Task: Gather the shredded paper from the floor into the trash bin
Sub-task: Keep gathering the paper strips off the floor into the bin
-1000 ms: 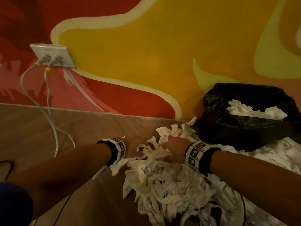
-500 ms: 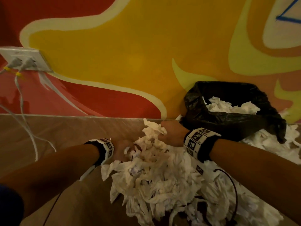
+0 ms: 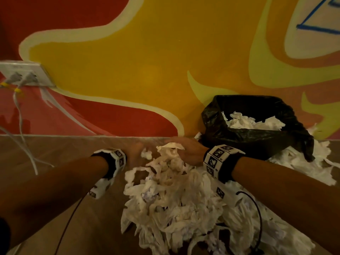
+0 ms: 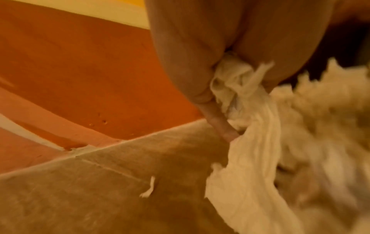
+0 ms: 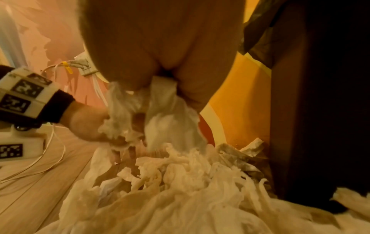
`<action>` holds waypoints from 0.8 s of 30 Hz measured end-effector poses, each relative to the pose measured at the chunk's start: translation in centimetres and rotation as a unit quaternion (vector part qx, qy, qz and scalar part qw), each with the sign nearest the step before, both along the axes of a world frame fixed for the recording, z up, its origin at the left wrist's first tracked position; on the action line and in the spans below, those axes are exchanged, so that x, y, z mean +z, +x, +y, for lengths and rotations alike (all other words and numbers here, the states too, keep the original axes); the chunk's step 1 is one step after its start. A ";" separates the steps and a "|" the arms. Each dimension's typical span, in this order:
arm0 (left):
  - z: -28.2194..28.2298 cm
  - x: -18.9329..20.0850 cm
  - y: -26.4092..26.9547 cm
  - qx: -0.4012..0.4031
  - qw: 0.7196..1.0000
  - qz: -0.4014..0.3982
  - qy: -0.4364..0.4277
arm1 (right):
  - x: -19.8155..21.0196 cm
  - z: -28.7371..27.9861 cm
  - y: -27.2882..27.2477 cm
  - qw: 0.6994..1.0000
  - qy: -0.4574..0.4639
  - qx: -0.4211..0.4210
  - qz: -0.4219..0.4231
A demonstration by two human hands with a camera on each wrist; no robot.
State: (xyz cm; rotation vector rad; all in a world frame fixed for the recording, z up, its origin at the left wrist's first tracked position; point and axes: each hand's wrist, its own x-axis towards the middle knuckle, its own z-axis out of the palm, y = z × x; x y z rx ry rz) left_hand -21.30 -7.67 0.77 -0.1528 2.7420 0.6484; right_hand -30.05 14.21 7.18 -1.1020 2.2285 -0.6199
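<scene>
A big heap of white shredded paper [image 3: 171, 199] hangs in a bundle between my two hands above the wooden floor [image 3: 60, 150]. My left hand [image 3: 136, 153] grips its left side, with strips squeezed between the fingers [image 4: 236, 82]. My right hand [image 3: 187, 150] grips the top right of the bundle, paper [image 5: 164, 101] bunched in its curled fingers. The trash bin [image 3: 253, 137], lined with a black bag and partly filled with paper, stands just right of the right hand against the wall. More shreds [image 3: 301, 162] lie around the bin's base.
A painted red and yellow wall [image 3: 147, 70] rises right behind the bin. A white wall socket [image 3: 25, 74] with plugs and white cables [image 3: 20, 129] sits at the far left; cables trail onto the floor. A thin black wire [image 3: 257, 214] loops over the paper by my right forearm.
Both hands have lifted the paper bundle up and carried it right, closer to the bin. The right hand now sits beside the bin's rim.
</scene>
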 end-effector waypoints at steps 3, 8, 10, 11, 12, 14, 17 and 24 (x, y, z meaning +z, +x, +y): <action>0.3 2.1 -1.5 0.111 0.982 0.046 0.146 | 0.5 -0.1 -0.2 0.999 0.020 -0.012 0.026; 2.2 5.9 -3.6 0.249 0.918 0.140 0.275 | 1.1 0.0 -0.3 0.999 0.004 -0.051 -0.013; 3.3 7.2 -4.1 0.268 0.886 0.174 0.336 | 1.2 -0.4 -0.4 0.997 0.013 -0.068 -0.025; 3.8 7.9 -4.3 0.279 0.871 0.190 0.357 | 1.3 -0.6 -0.6 0.997 0.021 -0.073 -0.013; 4.4 8.4 -4.6 0.292 0.859 0.202 0.370 | 1.3 -0.7 -0.7 0.997 0.017 -0.078 0.000; 5.2 9.3 -5.3 0.324 0.840 0.209 0.381 | 1.3 -0.9 -0.8 0.996 -0.015 -0.087 0.009; 6.5 10.1 -6.2 0.342 0.829 0.211 0.389 | 1.7 -0.9 -0.7 0.990 -0.059 -0.117 -0.048; 8.6 11.3 -6.6 0.334 0.801 0.229 0.441 | 3.3 -0.4 -0.3 0.984 -0.135 -0.094 -0.068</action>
